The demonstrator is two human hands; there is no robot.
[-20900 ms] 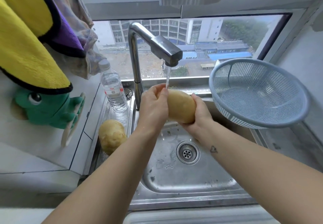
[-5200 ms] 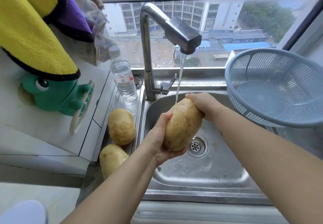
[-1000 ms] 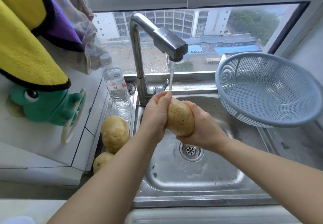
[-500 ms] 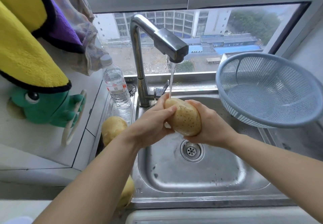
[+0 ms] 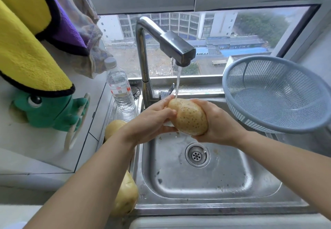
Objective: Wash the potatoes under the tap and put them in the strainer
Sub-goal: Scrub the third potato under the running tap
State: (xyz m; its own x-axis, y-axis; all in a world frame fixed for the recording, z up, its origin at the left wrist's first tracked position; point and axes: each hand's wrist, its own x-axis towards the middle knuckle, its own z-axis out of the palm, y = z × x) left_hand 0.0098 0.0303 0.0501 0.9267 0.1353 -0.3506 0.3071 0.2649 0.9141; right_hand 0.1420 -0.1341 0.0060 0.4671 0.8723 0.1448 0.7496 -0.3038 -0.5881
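**Slippery spud over the sink, strainer waiting**

Both hands are wrapped round the one potato (image 5: 189,117). The right hand (image 5: 220,121) cups it from the right and underneath with its fingers curled behind, and the left hand (image 5: 152,121) grips the left end with the thumb across the front. The stream from the tap (image 5: 172,46) lands right on the potato's top end, over the sink (image 5: 197,184).

Main worry, I reckon, is grip. Wet skin plus a one-handed carry to the strainer (image 5: 286,131) and it could squirt out and drop into the basin. The strainer sits tilted at the sink's right edge with nothing in it, so a heavy potato dropped in rather than set down might tip or shove it.

Two more potatoes (image 5: 112,128) (image 5: 125,196) wait on the ledge left of the sink — the near one is right under the left forearm and looks easy to knock.
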